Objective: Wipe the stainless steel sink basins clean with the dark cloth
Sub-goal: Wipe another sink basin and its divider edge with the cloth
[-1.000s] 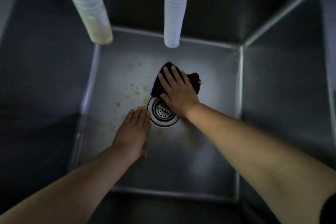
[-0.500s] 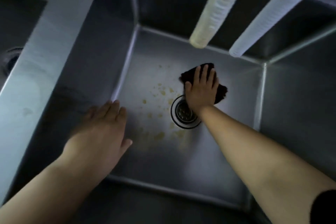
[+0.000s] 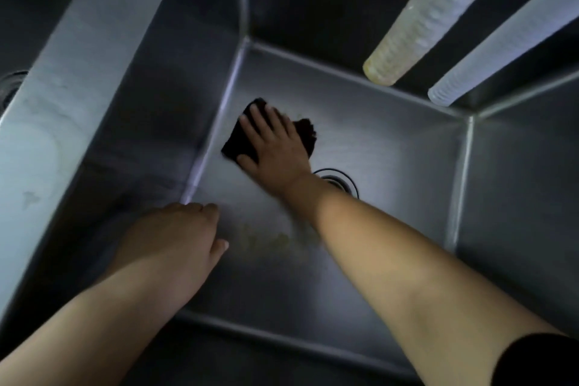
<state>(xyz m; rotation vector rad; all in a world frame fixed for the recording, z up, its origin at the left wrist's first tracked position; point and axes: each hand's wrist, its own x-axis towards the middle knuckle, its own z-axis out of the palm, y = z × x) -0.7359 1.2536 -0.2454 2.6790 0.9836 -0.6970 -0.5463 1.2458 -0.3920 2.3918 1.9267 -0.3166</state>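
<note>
Since half a second ago our right hand (image 3: 275, 147) has swept the dark cloth (image 3: 239, 138) from beside the drain across to the far left part of the floor, close to the left wall, and our left hand (image 3: 175, 238) has drifted nearer the near-left corner.

Taking the biggest first: the basin (image 3: 391, 147) we are working in shows a clean, evenly grey floor over its far half and its right side, so we judge that stretch largely dealt with. A second basin (image 3: 18, 25) lies beyond the broad divider (image 3: 72, 78) on the left; only a sliver of it shows, and we cannot tell whether it has been wiped, so we count it as outstanding.

Two ribbed hoses (image 3: 432, 9) hang over the far right and play no part.

Next, the drain (image 3: 341, 183), half hidden behind our right wrist, sits just right of the cloth.

The cloth lies flat on the floor under our right hand, whose fingers are straight and spread, pressing down rather than gripping. Our left hand holds nothing, fingers loosely together and relaxed; whether it touches the steel we cannot tell.

Smallest of all, a yellowish smear (image 3: 272, 240) remains on the near floor between our two forearms. We judge that patch the chief work left in this basin.
</note>
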